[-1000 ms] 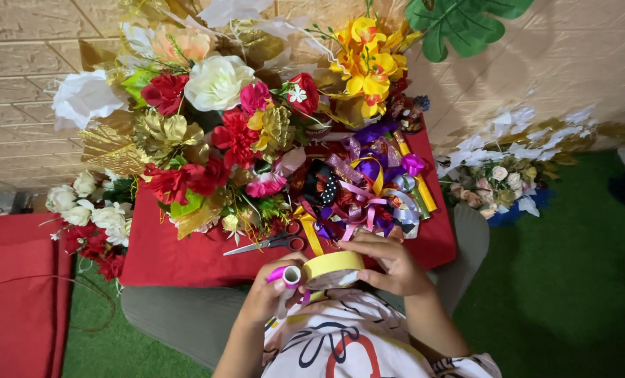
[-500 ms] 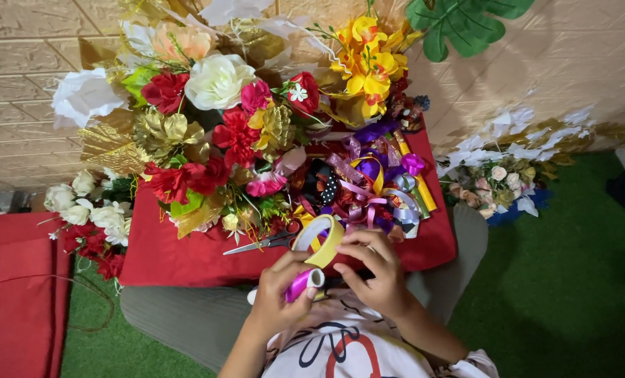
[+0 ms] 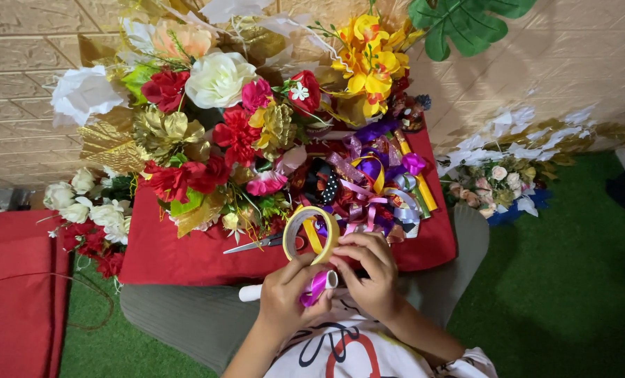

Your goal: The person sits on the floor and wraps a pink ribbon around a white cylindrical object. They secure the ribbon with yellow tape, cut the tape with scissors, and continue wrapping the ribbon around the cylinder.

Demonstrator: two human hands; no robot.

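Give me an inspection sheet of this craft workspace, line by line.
Surface: red cloth-covered table, crowded at the back.
Job's things: yellow tape roll upright at both hands' fingertips; white stick wrapped in purple ribbon in the left hand.
Clutter: silver scissors, heap of ribbon bows, artificial flowers.
Grippers: left hand gripping the stick; right hand pinching the roll.
Cables: thin brown cord over the red mat.
Surroundings: beige brick-pattern wall, green turf, second flower bunch.

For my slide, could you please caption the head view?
Both hands hold a yellow tape roll beside scissors.
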